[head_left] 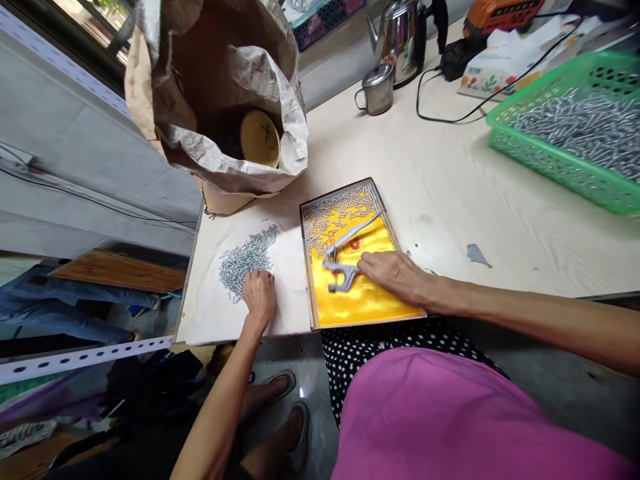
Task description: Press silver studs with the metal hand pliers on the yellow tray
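Note:
My left hand (259, 295) rests on the table at the near edge of a heap of small metal pins (245, 260). Its fingers are curled together, and whatever lies between them is hidden. Over a shallow tray (311, 293) lined with shiny yellow cloth (365, 300), my right hand (393, 272) grips a pair of grey hand pliers (343, 277). The pliers' long arm points up and to the right. More loose metal pins (325, 220) lie scattered over the far part of the yellow cloth.
A large paper sack (215, 180) with a yellow tub (260, 139) inside stands at the back left. A green basket (550, 170) full of metal parts is on the right. Behind are a lidded metal cup (378, 90), a steel kettle (400, 43) and a black cable (450, 121).

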Action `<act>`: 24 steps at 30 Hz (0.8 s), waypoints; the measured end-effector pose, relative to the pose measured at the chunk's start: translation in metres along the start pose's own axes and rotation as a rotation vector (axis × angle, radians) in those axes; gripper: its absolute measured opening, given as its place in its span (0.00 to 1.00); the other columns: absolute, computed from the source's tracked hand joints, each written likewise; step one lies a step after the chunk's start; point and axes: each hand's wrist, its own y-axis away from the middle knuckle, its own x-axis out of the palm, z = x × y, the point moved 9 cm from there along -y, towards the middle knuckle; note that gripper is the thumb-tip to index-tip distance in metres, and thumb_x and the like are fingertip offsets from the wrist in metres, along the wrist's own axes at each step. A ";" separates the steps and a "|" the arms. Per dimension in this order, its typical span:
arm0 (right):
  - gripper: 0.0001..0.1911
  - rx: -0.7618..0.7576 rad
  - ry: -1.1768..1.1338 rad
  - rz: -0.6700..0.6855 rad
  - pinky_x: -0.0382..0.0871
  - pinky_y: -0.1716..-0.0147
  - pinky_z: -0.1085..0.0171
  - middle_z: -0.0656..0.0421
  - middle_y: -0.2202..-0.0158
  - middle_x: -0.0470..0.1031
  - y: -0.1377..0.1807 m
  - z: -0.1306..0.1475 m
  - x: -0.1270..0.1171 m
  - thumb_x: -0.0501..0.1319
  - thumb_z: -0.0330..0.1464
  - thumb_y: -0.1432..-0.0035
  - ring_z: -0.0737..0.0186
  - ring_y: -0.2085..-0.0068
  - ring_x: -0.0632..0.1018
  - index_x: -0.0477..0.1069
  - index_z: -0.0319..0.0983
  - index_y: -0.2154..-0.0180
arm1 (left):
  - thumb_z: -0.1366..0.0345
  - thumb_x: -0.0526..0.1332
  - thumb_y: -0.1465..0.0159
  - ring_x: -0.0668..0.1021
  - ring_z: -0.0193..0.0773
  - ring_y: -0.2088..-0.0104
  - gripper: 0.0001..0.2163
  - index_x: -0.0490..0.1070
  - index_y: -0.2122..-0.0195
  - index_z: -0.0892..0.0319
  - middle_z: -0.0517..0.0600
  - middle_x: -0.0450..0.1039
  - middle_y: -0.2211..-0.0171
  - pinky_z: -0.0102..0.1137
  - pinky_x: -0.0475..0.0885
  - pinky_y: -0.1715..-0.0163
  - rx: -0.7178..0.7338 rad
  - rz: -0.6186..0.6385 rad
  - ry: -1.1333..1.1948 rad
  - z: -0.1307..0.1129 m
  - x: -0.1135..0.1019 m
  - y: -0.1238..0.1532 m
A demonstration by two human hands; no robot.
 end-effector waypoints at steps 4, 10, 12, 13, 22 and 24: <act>0.11 0.021 0.077 -0.095 0.56 0.70 0.61 0.54 0.64 0.73 0.002 -0.005 -0.024 0.48 0.21 0.32 0.59 0.67 0.70 0.66 0.38 0.61 | 0.67 0.53 0.31 0.73 0.54 0.50 0.14 0.79 0.60 0.62 0.61 0.77 0.56 0.38 0.66 0.58 -0.073 0.058 0.081 0.009 0.002 -0.003; 0.10 -0.095 -0.038 0.007 0.54 0.71 0.62 0.57 0.65 0.73 0.022 0.016 0.000 0.52 0.21 0.34 0.61 0.66 0.70 0.64 0.40 0.63 | 0.67 0.56 0.35 0.77 0.50 0.56 0.10 0.77 0.66 0.62 0.59 0.79 0.61 0.38 0.69 0.55 -0.110 -0.001 0.337 0.000 -0.025 0.002; 0.09 -0.101 -0.060 0.013 0.54 0.71 0.62 0.57 0.65 0.73 0.024 0.019 0.005 0.52 0.21 0.35 0.61 0.65 0.71 0.64 0.40 0.63 | 0.64 0.59 0.37 0.79 0.46 0.61 0.09 0.77 0.66 0.61 0.55 0.79 0.64 0.36 0.71 0.58 -0.093 0.016 0.598 -0.020 -0.035 0.016; 0.09 -0.094 -0.056 0.010 0.54 0.71 0.61 0.57 0.64 0.73 0.024 0.018 0.005 0.52 0.21 0.35 0.60 0.65 0.71 0.64 0.40 0.63 | 0.61 0.61 0.38 0.79 0.43 0.64 0.09 0.78 0.66 0.60 0.54 0.80 0.66 0.34 0.72 0.61 -0.081 0.071 0.752 -0.034 -0.035 0.026; 0.09 -0.054 -0.024 0.070 0.48 0.72 0.60 0.56 0.62 0.74 0.022 0.017 0.005 0.52 0.21 0.34 0.60 0.65 0.70 0.65 0.40 0.61 | 0.52 0.72 0.50 0.65 0.28 0.86 0.18 0.75 0.71 0.63 0.43 0.67 0.85 0.24 0.60 0.85 -0.300 0.545 1.324 -0.115 -0.002 0.090; 0.09 -0.047 -0.024 0.085 0.48 0.72 0.60 0.56 0.62 0.74 0.022 0.017 0.006 0.52 0.21 0.34 0.60 0.64 0.70 0.65 0.40 0.61 | 0.52 0.72 0.50 0.64 0.27 0.87 0.18 0.75 0.72 0.63 0.43 0.67 0.86 0.23 0.58 0.86 -0.308 0.550 1.320 -0.116 0.001 0.088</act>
